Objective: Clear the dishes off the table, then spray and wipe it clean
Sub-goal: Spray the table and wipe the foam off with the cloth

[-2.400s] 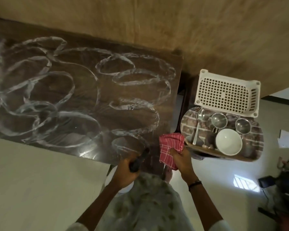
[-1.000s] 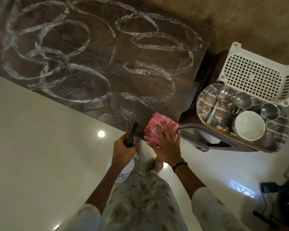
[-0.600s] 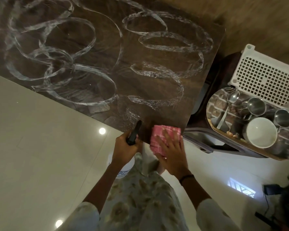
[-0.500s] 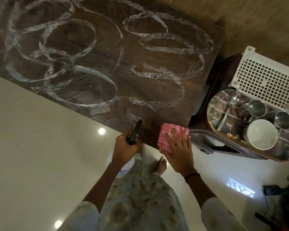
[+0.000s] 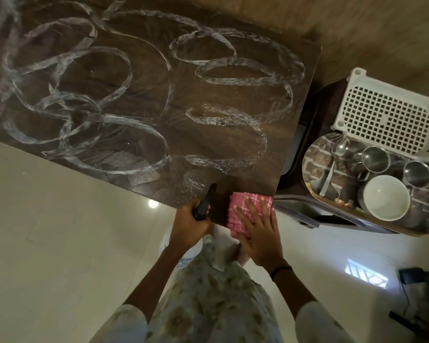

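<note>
Head view: right hand is pressing flat, fingers spread, on the folded pink checked cloth at the near right corner of the dark wooden table. Foam loops are stretching away forward and left. Left hand is gripping the white spray bottle just off the edge.

Glossy pale tile floor, ceiling-light reflections; wood-grain wall.

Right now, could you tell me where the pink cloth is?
In the head view, the cloth lies flat on the table's near right corner, pressed under the right hand, just right of the spray bottle.
</note>
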The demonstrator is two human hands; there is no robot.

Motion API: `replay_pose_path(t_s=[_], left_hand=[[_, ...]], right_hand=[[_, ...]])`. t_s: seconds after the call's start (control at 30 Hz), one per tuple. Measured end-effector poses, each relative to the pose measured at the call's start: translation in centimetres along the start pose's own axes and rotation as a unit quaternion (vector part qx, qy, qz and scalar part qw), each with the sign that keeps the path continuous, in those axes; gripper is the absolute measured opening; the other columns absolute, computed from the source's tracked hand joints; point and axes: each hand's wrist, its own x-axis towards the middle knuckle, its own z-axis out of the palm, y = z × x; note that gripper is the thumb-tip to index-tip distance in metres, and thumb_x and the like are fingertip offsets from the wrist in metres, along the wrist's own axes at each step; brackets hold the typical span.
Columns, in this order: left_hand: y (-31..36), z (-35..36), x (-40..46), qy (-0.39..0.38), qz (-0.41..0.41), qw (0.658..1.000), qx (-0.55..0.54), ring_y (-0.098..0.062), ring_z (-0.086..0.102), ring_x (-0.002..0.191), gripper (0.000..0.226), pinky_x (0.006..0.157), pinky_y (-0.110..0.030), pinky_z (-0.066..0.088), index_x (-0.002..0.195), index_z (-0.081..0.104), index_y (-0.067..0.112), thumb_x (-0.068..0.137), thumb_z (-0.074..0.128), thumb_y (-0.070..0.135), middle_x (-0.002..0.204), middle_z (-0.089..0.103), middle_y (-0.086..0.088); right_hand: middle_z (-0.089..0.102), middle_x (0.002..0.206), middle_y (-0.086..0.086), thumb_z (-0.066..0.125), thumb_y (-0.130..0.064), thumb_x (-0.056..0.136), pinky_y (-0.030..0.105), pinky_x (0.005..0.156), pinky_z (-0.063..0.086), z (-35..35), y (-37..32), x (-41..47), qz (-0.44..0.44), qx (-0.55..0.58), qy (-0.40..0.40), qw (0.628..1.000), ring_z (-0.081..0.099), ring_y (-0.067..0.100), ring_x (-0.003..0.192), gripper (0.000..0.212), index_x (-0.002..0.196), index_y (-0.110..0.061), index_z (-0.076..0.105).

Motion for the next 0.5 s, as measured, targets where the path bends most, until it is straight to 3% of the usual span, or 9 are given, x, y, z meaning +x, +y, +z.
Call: replay_pose_path(t_s=[0.13,0.27,0.37,0.43,0.5], left_hand=[[0.6,0.2,0.4,-0.011,-0.007,1.000,0.013,-0.032,0.058,0.075,0.007,0.071,-0.030,0.044,0.076,0.060,0.013,0.069,0.060,0.011,0.074,0.064,-0.015],[0.9,0.6,1.0,-0.012,-0.005,0.999,0.036,-0.035,0.051,0.064,0.004,0.061,-0.034,0.044,0.071,0.056,0.015,0.067,0.057,0.015,0.065,0.058,-0.015],[1.3,0.8,1.3,-0.021,-0.003,0.999,0.041,-0.013,0.037,0.048,0.017,0.049,-0.025,0.035,0.065,0.054,0.024,0.072,0.063,0.011,0.051,0.048,0.002],[1.7,1.2,1.5,-0.030,0.002,0.998,0.053,-0.014,0.040,0.049,0.011,0.050,-0.028,0.037,0.066,0.054,0.023,0.069,0.063,0.017,0.053,0.052,0.001],[2.2,1.7,1.7,-0.045,0.008,0.997,0.062,-0.024,0.051,0.057,0.006,0.056,-0.040,0.047,0.069,0.057,0.017,0.065,0.060,0.020,0.061,0.060,-0.009]], right_hand=[[0.031,0.153,0.007,0.039,-0.055,0.089,0.062,0.113,0.020,-1.2,-1.1,3.3,0.051,0.017,0.019,0.998,0.019,0.040,0.142,0.063,0.147,-0.034,0.027],[0.027,0.155,0.007,0.029,-0.054,0.093,0.062,0.112,0.014,-1.2,-4.2,5.7,0.036,0.028,0.027,0.999,0.016,0.038,0.143,0.057,0.147,-0.035,0.025],[0.020,0.157,0.004,0.015,-0.059,0.095,0.062,0.113,0.015,-0.4,-4.9,4.1,-0.009,0.031,0.004,0.999,0.010,0.037,0.145,0.057,0.148,-0.036,0.019],[0.019,0.158,0.002,0.027,-0.060,0.094,0.060,0.114,0.017,0.1,-3.9,2.1,-0.018,0.024,-0.002,1.000,0.008,0.033,0.146,0.060,0.148,-0.035,0.023],[0.023,0.157,0.002,0.038,-0.060,0.091,0.057,0.115,0.020,0.2,-2.5,0.6,0.018,0.029,0.002,0.999,0.012,0.032,0.145,0.064,0.148,-0.033,0.027]])
